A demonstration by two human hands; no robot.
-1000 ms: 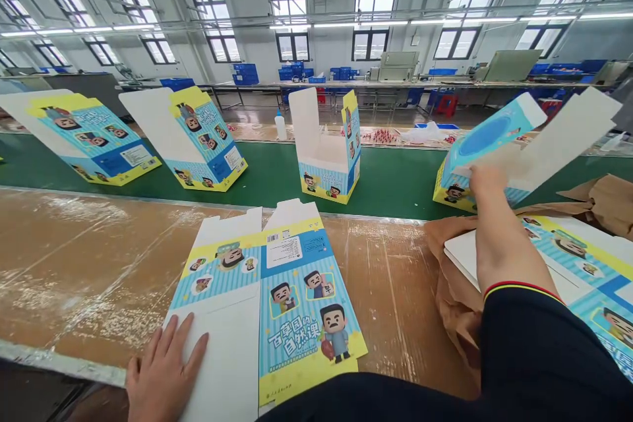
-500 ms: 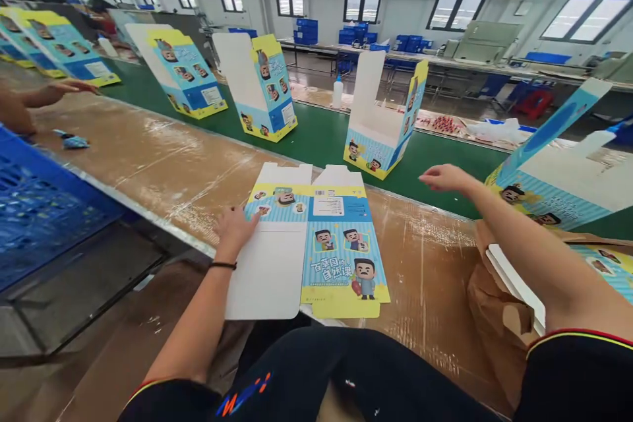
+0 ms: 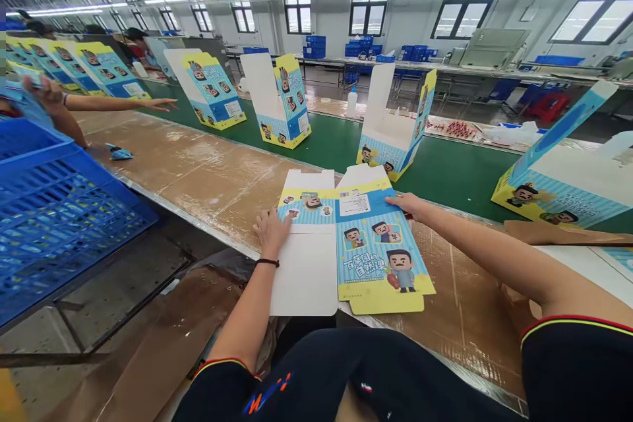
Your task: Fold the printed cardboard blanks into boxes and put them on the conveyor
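A flat printed carton [image 3: 366, 244] lies before me, its left panel white and its right panel striped blue with cartoon figures and a yellow flap. My left hand [image 3: 273, 229] rests at the carton's left edge, fingers loosely spread on the brown tabletop and thumb over the print. At the opposite edge, my right hand [image 3: 406, 204] pinches the blue band, thumb on top; the fingers below are partly hidden. Just beyond stands an opened box [image 3: 390, 138] of the same print, its tall white flap raised.
A green conveyor belt [image 3: 326, 145] crosses behind the brown worktable [image 3: 198, 158], carrying several upright boxes [image 3: 215, 92]. A large box [image 3: 554, 191] stands at right. A blue crate [image 3: 64, 204] is at left, near a co-worker's outstretched arm [image 3: 113, 103]. A white bottle [image 3: 352, 104] stands beyond the belt.
My right hand has come down from above the belt onto the carton's right edge. My left hand stays at the left edge. The view has shifted, and the co-worker's arm now reaches towards the belt.
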